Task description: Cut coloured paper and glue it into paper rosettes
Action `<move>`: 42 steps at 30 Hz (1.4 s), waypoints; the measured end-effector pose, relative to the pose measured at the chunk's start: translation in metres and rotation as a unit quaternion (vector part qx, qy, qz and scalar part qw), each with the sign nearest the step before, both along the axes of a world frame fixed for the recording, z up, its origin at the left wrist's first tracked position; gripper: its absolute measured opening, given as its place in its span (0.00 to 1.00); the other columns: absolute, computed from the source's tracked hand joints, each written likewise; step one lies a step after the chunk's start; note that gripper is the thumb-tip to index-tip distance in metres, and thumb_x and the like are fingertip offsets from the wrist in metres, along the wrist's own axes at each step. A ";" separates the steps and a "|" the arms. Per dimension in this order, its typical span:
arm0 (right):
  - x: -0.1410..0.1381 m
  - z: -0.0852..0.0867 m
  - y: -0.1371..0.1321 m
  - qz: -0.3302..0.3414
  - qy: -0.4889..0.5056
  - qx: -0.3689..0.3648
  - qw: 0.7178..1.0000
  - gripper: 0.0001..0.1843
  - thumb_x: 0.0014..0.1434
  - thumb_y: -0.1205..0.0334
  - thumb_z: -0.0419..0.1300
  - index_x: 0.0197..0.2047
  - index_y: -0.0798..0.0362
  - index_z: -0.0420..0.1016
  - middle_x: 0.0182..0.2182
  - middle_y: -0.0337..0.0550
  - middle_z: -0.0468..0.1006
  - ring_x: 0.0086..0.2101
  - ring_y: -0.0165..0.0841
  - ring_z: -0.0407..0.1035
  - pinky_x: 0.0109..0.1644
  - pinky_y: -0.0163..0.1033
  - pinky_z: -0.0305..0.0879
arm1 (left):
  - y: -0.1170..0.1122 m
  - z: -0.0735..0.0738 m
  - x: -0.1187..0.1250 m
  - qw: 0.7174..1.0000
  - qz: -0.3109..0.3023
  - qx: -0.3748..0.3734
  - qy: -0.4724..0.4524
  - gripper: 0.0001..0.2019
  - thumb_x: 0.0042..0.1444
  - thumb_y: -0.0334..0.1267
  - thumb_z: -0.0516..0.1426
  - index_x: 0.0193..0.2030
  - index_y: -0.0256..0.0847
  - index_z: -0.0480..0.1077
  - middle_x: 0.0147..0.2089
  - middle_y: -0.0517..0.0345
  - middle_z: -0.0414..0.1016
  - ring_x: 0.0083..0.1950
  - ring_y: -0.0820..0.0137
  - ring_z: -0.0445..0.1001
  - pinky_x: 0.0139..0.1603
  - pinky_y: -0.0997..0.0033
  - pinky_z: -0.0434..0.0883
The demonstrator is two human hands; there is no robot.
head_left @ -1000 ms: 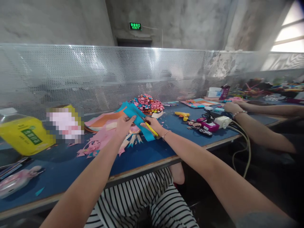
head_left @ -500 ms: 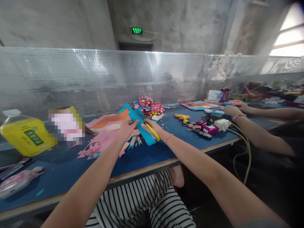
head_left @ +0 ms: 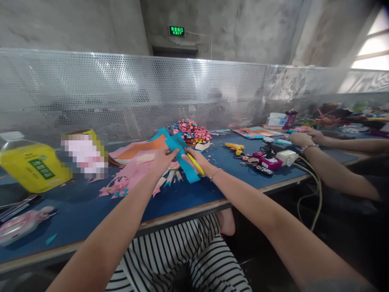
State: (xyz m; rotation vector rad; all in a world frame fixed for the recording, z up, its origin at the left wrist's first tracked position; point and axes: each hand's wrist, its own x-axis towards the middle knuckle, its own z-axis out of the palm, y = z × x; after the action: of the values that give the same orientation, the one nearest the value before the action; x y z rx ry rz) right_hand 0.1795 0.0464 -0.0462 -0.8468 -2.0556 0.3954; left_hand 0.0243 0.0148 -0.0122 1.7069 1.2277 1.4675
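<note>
A blue paper strip (head_left: 191,172) slants across the space between my hands. My left hand (head_left: 164,159) pinches its left side with thumb and fingers. My right hand (head_left: 199,159) is closed round yellow-handled scissors (head_left: 196,164), whose dark blades lie at the strip's upper part; whether the blades are apart I cannot tell. Behind my left hand lie orange paper (head_left: 141,151) and pink paper sheets (head_left: 133,172). Pink cut scraps (head_left: 117,187) are heaped to the left. A pile of pink, orange and blue paper pieces (head_left: 193,133) stands just beyond the strip.
A yellow-labelled bottle (head_left: 35,166) and a pink-and-clear object (head_left: 26,223) are on the left. To the right lie a yellow glue gun (head_left: 234,147), a purple box (head_left: 269,161) and a white power strip (head_left: 287,157) with cables. Another person's hands (head_left: 304,139) work further right.
The view has tilted slightly, so the table things appear a little higher. My hands keep their hold on the blue strip and the scissors, with little other visible movement.
</note>
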 end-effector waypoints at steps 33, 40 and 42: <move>-0.001 -0.011 0.008 -0.082 0.078 0.002 0.994 0.18 0.59 0.45 0.44 0.32 0.50 0.61 0.23 0.39 0.67 0.27 0.31 0.63 0.29 0.33 0.53 | 0.003 -0.011 0.002 0.993 -0.043 -0.049 0.095 0.19 0.38 0.51 0.61 0.20 0.40 0.58 0.16 0.66 0.60 0.20 0.74 0.65 0.23 0.72 0.67; 0.000 -0.011 0.007 -0.058 0.116 -0.033 0.991 0.21 0.58 0.42 0.44 0.34 0.51 0.63 0.24 0.41 0.70 0.27 0.31 0.63 0.30 0.35 0.56 | 0.002 -0.013 0.003 0.991 -0.044 -0.039 0.124 0.20 0.40 0.49 0.60 0.18 0.41 0.53 0.15 0.69 0.54 0.18 0.76 0.60 0.20 0.76 0.61; 0.000 -0.011 0.008 -0.060 0.127 -0.045 0.989 0.23 0.58 0.41 0.44 0.36 0.52 0.65 0.26 0.43 0.71 0.27 0.32 0.64 0.30 0.35 0.57 | 0.000 -0.011 0.005 0.990 -0.057 -0.050 0.119 0.20 0.39 0.49 0.61 0.18 0.41 0.54 0.15 0.68 0.57 0.19 0.76 0.61 0.21 0.75 0.62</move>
State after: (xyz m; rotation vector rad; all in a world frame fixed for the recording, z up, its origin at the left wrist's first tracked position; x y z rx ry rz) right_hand 0.1793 0.0540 -0.0574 -0.9199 -1.7548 0.5060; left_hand 0.0289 0.0150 -0.0234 1.8907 1.2780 1.1422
